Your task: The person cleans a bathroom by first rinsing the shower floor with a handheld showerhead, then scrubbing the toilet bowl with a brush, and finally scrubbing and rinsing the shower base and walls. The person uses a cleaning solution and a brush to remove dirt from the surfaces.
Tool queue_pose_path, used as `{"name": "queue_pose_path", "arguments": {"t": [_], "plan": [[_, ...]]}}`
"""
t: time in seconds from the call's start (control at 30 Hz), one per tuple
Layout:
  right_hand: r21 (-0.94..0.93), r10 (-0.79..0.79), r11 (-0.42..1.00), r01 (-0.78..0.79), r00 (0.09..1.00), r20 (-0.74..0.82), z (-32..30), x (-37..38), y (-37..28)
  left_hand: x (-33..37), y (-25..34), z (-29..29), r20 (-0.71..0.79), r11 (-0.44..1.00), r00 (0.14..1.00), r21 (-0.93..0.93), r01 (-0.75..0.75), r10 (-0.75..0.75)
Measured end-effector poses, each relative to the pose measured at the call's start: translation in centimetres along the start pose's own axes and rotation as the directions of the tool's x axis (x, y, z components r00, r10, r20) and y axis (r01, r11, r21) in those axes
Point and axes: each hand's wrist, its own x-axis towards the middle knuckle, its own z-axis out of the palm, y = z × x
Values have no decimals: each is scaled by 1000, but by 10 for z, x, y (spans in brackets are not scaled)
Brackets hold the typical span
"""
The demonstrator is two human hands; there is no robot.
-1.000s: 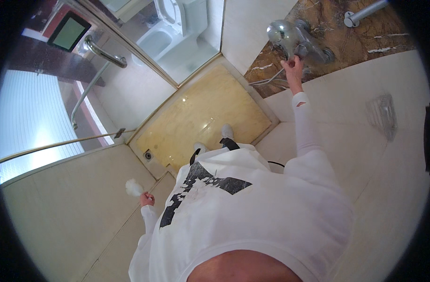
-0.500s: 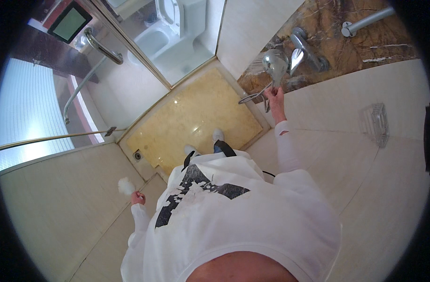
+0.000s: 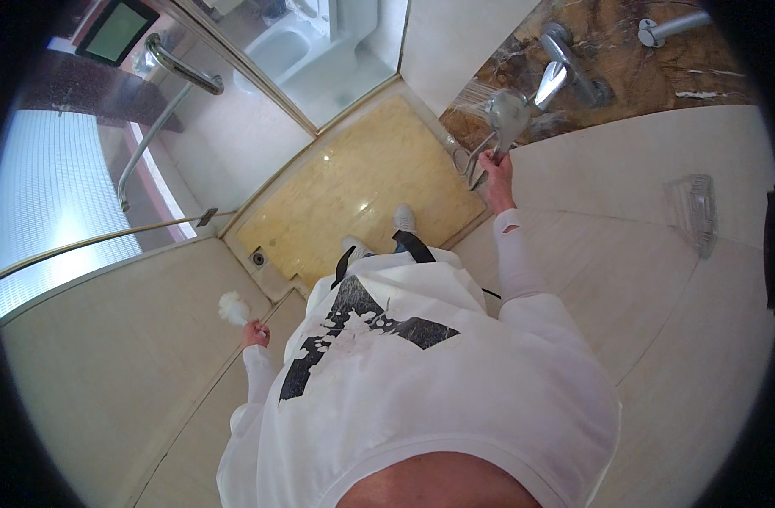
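My right hand [image 3: 499, 173] is wrapped round the handle of a chrome shower head [image 3: 507, 114], held low against the brown marble wall. Pale streaks like water fan out from its face to the left. A grey metal hose [image 3: 470, 165] loops down beside that hand. Close to the shower head, a chrome mixer tap [image 3: 573, 72] is fixed to the marble. On the other side, my left hand [image 3: 255, 333] is closed on a white, tufted, brush-like thing [image 3: 232, 308], its fluffy end up beside the wall. The fingers hide its handle.
Under my feet lies a yellow stone floor [image 3: 345, 182] with a drain [image 3: 258, 257] in its left corner. A glass partition with a chrome handle [image 3: 184, 68] stands ahead; beyond it is a toilet [image 3: 277, 59]. A clear shelf [image 3: 702, 216] and a bar [image 3: 675, 27] project from the right-hand walls.
The shower head has shifted slightly right and down in view, and streaks now show at its left. The whole view has turned a little; both hands keep their grips.
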Motion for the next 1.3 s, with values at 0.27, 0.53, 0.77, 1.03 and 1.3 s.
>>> {"name": "queue_pose_path", "arguments": {"t": [0.27, 0.53, 0.77, 1.03, 1.3], "plan": [[-69, 39, 996, -54, 980, -194, -38, -2, 39, 4, 5, -2, -23, 998, 998, 7, 60, -59], [-60, 164, 977, -206, 897, -411, -106, -24, 79, 4, 4, 0, -110, 994, 988, -19, 107, -108], [-54, 237, 949, -311, 815, -528, -164, -52, 112, -9, 7, 16, -99, 995, 993, 69, 70, -63], [-267, 4, 913, -309, 660, -751, -202, -75, 143, -9, 12, 27, -94, 993, 994, 102, 58, -48], [71, 167, 982, -174, 641, -749, -186, -79, 110, -18, 12, 33, -81, 989, 997, 145, -7, 19]]}}
